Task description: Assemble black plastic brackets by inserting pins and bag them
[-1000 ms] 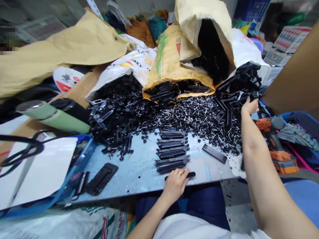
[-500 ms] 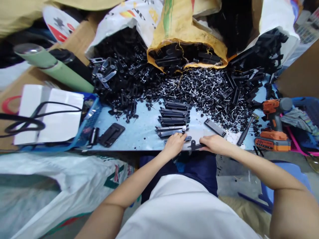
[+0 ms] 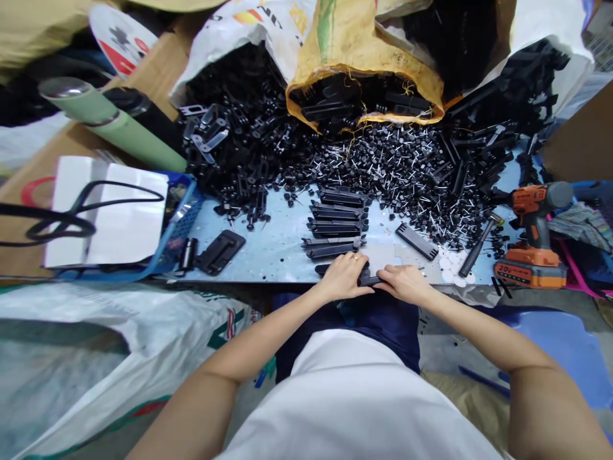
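My left hand [image 3: 343, 277] and my right hand [image 3: 405, 283] meet at the near edge of the light blue table [image 3: 278, 249]. Both are closed on a long black plastic piece [image 3: 368, 279] that lies between them, mostly hidden by the fingers. A ring shows on my left hand. Just beyond my hands, several like black plastic pieces [image 3: 336, 223] lie in a neat row. A single black comb-like strip [image 3: 416, 241] lies to the right of the row.
A big heap of small black parts and pins [image 3: 383, 166] fills the back of the table, spilling from open sacks [image 3: 364, 70]. An orange cordless drill [image 3: 534, 236] and a hammer [image 3: 479, 245] lie right. A green roll [image 3: 115, 128] and papers [image 3: 105, 220] sit left.
My right hand came back from the far right heap to the near edge with a black piece and closed up against my left hand. The view tilted down.
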`<action>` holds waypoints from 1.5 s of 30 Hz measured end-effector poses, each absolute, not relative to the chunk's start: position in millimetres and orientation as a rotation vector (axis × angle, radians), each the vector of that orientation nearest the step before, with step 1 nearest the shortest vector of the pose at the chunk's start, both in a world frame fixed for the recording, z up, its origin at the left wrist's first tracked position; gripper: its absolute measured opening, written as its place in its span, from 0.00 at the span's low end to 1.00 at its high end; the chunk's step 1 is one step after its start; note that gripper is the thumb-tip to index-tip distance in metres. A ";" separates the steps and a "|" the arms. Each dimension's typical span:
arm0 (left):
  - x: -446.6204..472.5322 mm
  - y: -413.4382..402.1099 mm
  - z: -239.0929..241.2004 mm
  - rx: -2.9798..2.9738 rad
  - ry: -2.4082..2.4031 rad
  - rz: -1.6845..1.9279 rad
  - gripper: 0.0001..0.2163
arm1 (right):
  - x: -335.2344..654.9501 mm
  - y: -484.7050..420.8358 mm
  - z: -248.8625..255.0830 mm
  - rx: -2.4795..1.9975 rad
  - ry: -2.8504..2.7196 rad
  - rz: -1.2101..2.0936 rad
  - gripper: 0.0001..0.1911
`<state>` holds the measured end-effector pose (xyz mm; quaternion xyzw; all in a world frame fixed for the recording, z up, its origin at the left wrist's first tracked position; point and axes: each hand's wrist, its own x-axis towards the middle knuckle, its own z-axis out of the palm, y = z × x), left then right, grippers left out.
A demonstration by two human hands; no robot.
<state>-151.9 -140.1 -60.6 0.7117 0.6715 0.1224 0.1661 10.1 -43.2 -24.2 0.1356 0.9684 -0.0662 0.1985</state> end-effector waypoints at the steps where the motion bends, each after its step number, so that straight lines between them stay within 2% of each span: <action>1: -153.1 -142.5 -63.8 2.042 1.918 0.394 0.29 | 9.7 -45.8 -23.0 0.381 2.734 -0.155 0.19; 7: -157.2 -150.1 -76.3 2.109 1.948 0.703 0.19 | 4.3 -55.3 -10.1 0.414 2.809 0.015 0.18; 13: -157.3 -147.9 -78.6 2.121 1.933 0.802 0.16 | 3.9 -49.3 -8.2 0.347 2.870 0.107 0.19; 18: -157.0 -148.0 -78.0 2.164 1.856 0.838 0.17 | 5.6 -39.9 -10.2 0.118 2.911 0.149 0.18; 22: -157.6 -145.5 -78.1 2.139 1.927 0.881 0.16 | 5.5 -39.7 -17.4 0.231 2.981 0.194 0.19; 28: -154.1 -145.3 -81.2 2.101 1.872 0.668 0.17 | 17.1 -37.8 -38.6 0.227 3.060 0.078 0.22; 32: -145.0 -134.3 -64.6 2.203 1.809 0.577 0.22 | 32.6 -28.6 -55.9 0.267 3.116 -0.095 0.23; 34: -142.4 -110.8 -50.1 2.230 1.866 0.583 0.21 | 39.4 -24.0 -63.8 0.313 3.141 -0.171 0.23; 37: -142.8 -54.9 -33.3 2.116 1.984 0.429 0.16 | 46.2 -22.8 -72.1 0.405 3.153 -0.228 0.22; 41: -140.1 10.3 -30.4 1.988 1.996 0.263 0.17 | 52.3 -27.0 -71.6 0.489 3.186 -0.256 0.21; 45: -133.0 20.6 -32.3 1.959 2.012 0.271 0.13 | 61.9 -8.4 -59.2 0.836 3.279 -0.178 0.21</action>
